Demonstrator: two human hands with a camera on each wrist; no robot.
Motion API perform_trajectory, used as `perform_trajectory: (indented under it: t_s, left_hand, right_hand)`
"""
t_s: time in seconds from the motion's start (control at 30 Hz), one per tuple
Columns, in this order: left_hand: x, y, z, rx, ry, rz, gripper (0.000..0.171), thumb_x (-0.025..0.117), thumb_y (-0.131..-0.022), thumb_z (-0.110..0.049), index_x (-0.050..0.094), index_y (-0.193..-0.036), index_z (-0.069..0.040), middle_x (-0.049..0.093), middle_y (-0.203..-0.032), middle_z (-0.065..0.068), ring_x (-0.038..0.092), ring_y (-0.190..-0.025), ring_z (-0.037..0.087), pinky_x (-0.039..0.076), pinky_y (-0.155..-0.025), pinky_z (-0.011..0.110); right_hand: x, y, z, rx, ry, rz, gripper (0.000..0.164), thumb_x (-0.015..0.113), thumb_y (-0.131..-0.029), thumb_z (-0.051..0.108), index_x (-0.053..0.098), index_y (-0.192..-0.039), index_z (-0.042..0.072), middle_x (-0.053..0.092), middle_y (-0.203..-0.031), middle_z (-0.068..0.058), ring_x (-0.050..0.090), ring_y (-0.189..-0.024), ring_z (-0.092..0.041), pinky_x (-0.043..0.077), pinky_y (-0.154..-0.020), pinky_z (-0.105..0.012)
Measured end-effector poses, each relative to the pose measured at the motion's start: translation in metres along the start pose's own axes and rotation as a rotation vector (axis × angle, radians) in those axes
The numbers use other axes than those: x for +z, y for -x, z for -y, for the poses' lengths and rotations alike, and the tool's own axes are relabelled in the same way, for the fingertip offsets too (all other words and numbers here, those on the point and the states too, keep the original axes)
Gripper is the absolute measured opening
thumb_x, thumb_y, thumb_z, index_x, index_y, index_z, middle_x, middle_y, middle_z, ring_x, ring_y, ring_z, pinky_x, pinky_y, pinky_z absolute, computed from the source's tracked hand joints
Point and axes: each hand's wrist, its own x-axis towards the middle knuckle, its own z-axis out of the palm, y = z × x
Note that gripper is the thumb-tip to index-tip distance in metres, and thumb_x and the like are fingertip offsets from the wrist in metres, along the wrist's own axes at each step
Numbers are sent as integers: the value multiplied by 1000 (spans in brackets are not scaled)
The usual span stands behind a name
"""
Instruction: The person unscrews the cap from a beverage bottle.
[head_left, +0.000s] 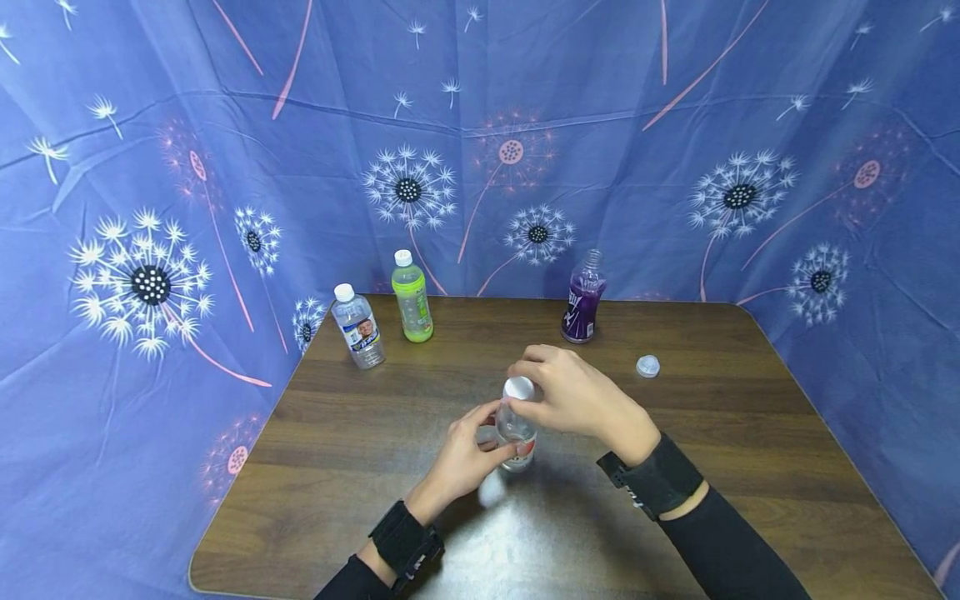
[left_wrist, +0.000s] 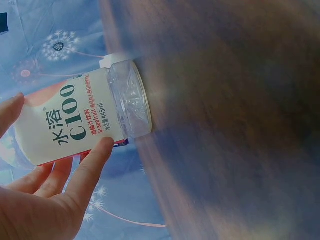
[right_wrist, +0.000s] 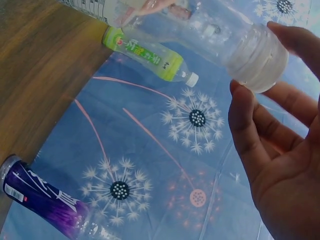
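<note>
Upright on the table stands a clear drink bottle with a white cap. Its white and red grapefruit label faces the left wrist view. My left hand grips the bottle's body, thumb on one side and fingers on the other. From the right, my right hand pinches the cap between thumb and fingers. The right wrist view shows those fingers around the cap, with the bottle's neck running away from them.
A clear bottle with a white cap and a green-labelled bottle stand at the back left of the wooden table. An uncapped purple bottle is at the back, with a loose cap to its right. Blue cloth hangs behind.
</note>
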Motion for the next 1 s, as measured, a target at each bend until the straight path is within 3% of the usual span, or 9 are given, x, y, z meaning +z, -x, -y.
perform_trajectory:
  t_s: [0.17,0.23,0.4,0.5,0.6,0.8,1.0]
  left_hand:
    - [0,-1,0,2,-7,-1,65,81,-87,-32,53,-145,-21,62,-137,2,61,-122,26,62,-91,40]
    - [0,-1,0,5,-10,-1,65,81,-87,-30,54,-144,-18,62,-137,3,61,-122,26,62,-90,39]
    - [-2,-1,0,9,-14,6,60,82,-86,-30,57,-140,-23,63,-134,1,61,-121,25,63,-90,37]
    - [-2,-1,-1,4,-14,9,60,82,-86,-31,56,-140,-26,63,-134,0,61,-122,26,63,-89,37]
    - [-3,-1,-1,5,-13,10,61,81,-87,-31,55,-141,-27,63,-134,1,61,-122,27,63,-89,38]
    - [-4,-1,-1,0,-17,6,63,82,-86,-33,54,-142,-28,62,-136,1,60,-123,26,63,-90,35]
    - [-3,-1,-1,-17,-5,20,64,82,-86,-36,53,-143,-27,61,-137,1,59,-125,27,62,-92,38]
  right_hand:
    - [4,0,1,57,77,-1,26,78,-85,42,70,-86,17,55,-77,9,48,-64,-3,41,-52,-16]
    - [4,0,1,68,99,8,31,76,-86,48,71,-92,17,57,-81,9,51,-68,-4,45,-54,-18]
    - [-5,5,-2,29,59,66,53,74,-87,53,68,-127,20,65,-118,5,63,-106,-11,59,-82,-31]
    - [-13,8,-2,-36,2,131,58,76,-87,41,60,-141,25,58,-141,4,57,-128,-15,57,-98,-37]
    - [-19,8,0,-110,-15,183,59,75,-86,23,59,-142,27,53,-151,3,52,-137,-19,56,-101,-40]
    - [-24,6,3,-145,-18,246,51,62,-85,0,69,-131,21,61,-142,3,56,-130,-17,57,-95,-36]
    - [-22,5,3,-117,-28,254,40,65,-93,5,69,-130,19,66,-134,3,59,-120,-16,55,-98,-34]
